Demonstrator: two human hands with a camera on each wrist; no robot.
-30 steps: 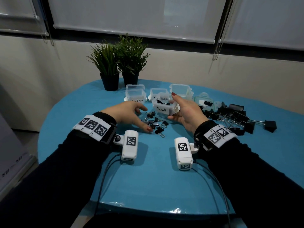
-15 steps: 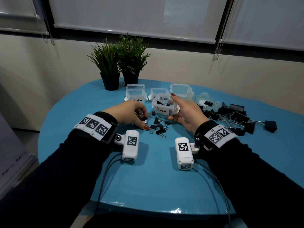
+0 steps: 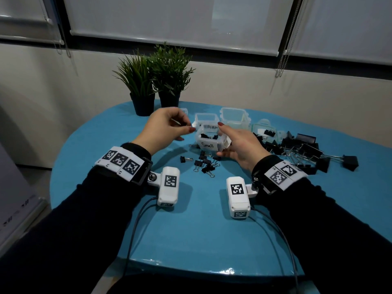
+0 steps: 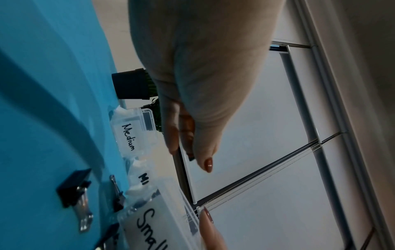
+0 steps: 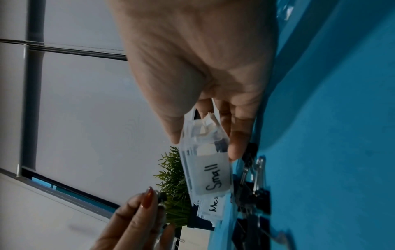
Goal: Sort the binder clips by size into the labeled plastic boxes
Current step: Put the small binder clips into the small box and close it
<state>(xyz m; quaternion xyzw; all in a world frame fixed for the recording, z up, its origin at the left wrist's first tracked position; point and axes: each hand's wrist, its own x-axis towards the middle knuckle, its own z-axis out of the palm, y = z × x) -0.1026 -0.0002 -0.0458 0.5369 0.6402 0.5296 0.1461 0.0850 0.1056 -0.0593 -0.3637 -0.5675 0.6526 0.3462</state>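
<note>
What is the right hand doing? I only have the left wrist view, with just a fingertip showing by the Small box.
Observer: In the head view, the right hand grips the Small box by its right side.
Operator: Anything inside it?
Observer: Yes, black clips lie inside.
Operator: Is the left hand holding one?
Observer: The right wrist view shows the left hand pinching a small clip at its fingertips.

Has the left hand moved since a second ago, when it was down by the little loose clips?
Yes. The left hand has risen off the table and away from the loose small clips, toward the Small box held in the right hand.
</note>
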